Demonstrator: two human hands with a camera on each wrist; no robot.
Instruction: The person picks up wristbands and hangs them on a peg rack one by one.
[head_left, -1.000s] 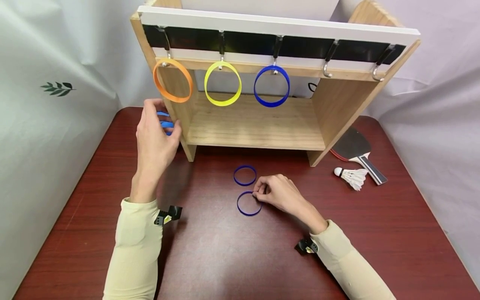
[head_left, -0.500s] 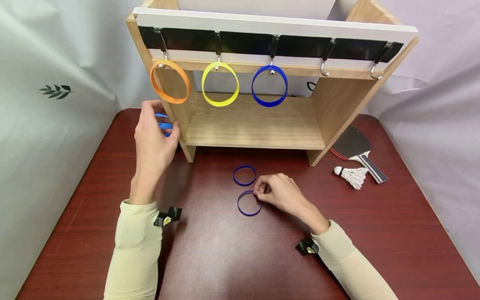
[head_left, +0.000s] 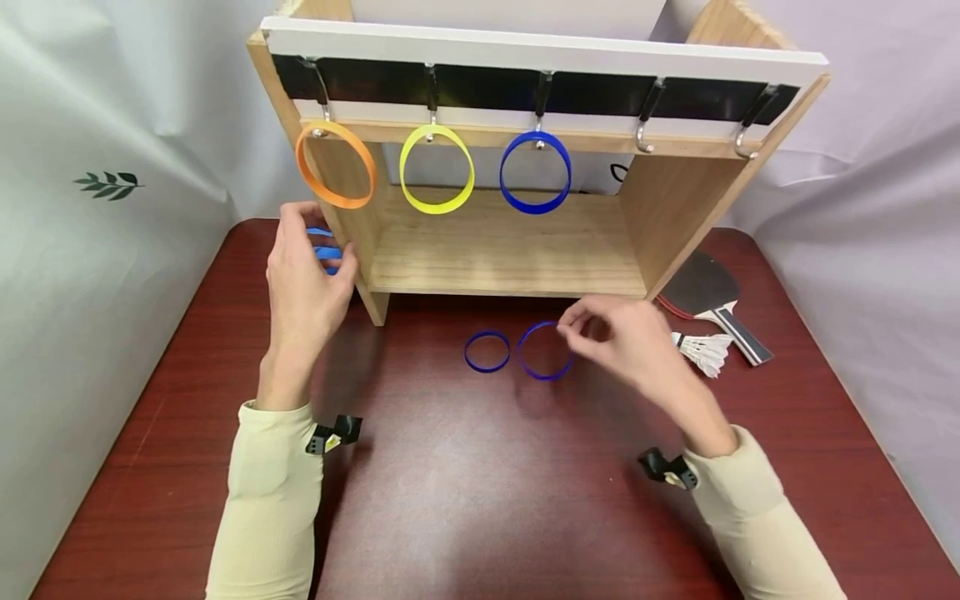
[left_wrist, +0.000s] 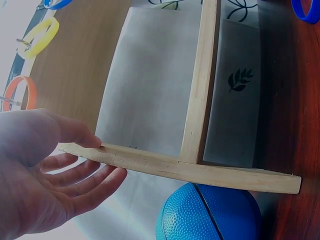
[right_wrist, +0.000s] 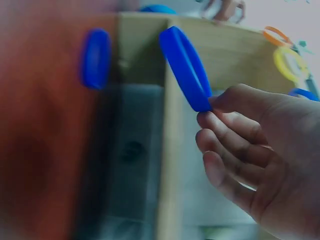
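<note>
Above the table (head_left: pixel 450 500), your right hand (head_left: pixel 630 337) pinches a blue ring (right_wrist: pixel 181 69), raised near another blue ring (head_left: pixel 487 370) lying flat. Your left hand (head_left: pixel 303 279) grips the left side of the wooden shelf (head_left: pixel 502 242), thumb in front.

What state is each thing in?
Left hand: gripping the rack
Right hand: pinching a blue ring
Pinched ring: lifted off the table
Loose blue ring: flat
Orange ring: hanging
Yellow ring: hanging
Upper blue ring: hanging
Rightmost hook: bare
Hook beside it: bare
Paddle: lying flat
Shuttlecock: on its side
Ball: partly hidden
</note>
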